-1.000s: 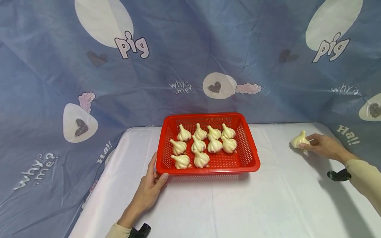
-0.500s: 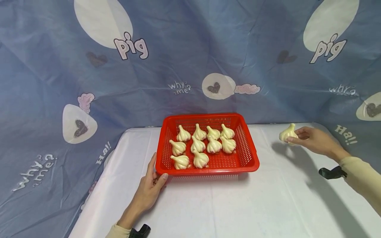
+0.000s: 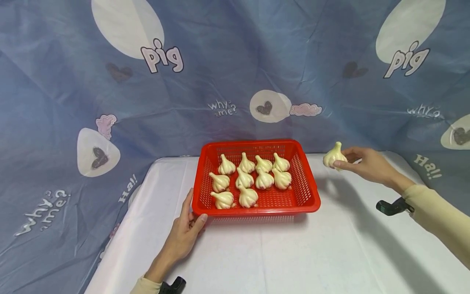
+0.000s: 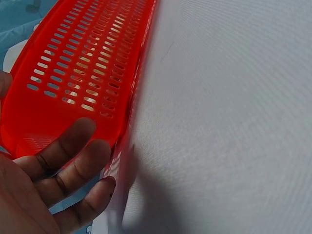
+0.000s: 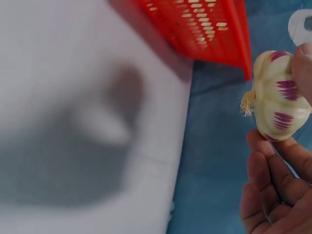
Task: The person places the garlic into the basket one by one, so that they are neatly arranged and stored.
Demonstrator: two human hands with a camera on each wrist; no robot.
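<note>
My right hand pinches a pale garlic bulb between thumb and fingers, raised above the table to the right of the red basket. In the right wrist view, purple streaks and a tuft of roots show on the held garlic bulb. At the basket's front left corner, my left hand holds the rim, thumb at the front and index finger along the left side. The left wrist view shows the other fingers loosely bent by the slotted wall. Several garlic bulbs sit inside in rows.
The basket stands toward the back of a table with a white cloth. Behind and to the left hangs a blue printed curtain. Inside the basket, bare slotted floor shows at the front right.
My right hand has lifted the garlic bulb off the table and carried it left toward the basket. The left hand and basket have stayed in place.
</note>
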